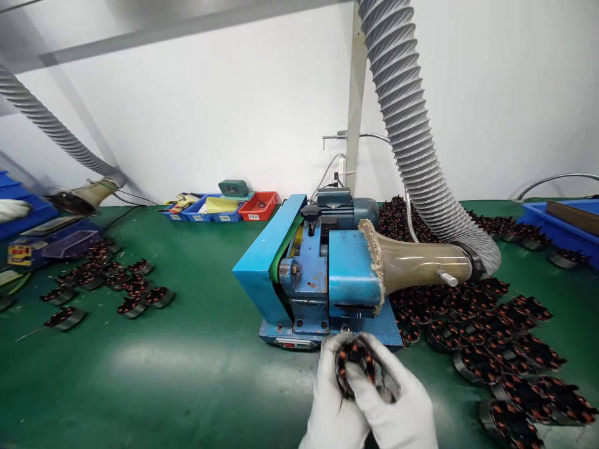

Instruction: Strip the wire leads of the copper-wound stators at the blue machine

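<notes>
Left hand (pixel 327 402) and right hand (pixel 401 402) together held a copper-wound ring (pixel 355 353) between them, neither nearer, its round face tilted up; the blue machine (pixel 309 274) stood just beyond the hands.

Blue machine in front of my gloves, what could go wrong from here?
Your gloved left hand or right hand could snag on the green belt if it's running, which I can't tell. The thin wire by the held ring might catch. The wound rings crowding the machine on its right could get knocked.
</notes>
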Action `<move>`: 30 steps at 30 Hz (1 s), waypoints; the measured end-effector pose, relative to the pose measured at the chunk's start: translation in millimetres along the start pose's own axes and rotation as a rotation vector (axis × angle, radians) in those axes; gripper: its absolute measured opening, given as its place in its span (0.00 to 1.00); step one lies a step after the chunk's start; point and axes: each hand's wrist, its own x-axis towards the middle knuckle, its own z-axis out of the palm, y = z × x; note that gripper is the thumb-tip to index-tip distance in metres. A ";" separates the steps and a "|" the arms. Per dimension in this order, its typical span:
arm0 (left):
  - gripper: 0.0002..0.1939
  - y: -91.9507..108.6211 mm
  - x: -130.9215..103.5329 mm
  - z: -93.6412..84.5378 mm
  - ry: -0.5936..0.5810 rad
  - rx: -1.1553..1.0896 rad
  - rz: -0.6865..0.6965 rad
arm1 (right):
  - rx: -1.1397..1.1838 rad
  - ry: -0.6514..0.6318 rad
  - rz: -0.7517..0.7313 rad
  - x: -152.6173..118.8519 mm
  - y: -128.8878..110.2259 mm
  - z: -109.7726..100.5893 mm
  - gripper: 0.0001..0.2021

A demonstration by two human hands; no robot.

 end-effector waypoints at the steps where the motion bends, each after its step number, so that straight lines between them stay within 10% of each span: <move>1: 0.18 -3.9 -5.2 -3.2 0.015 0.001 0.003 | 0.001 -0.014 0.002 -4.9 5.2 -2.3 0.30; 17: 0.14 23.4 35.4 18.1 -0.045 0.002 0.025 | -0.029 0.004 -0.095 26.3 -25.0 10.6 0.26; 30: 0.31 16.6 -11.3 -30.8 -0.245 0.345 0.232 | 0.327 -0.066 -0.079 -34.3 23.6 -9.4 0.31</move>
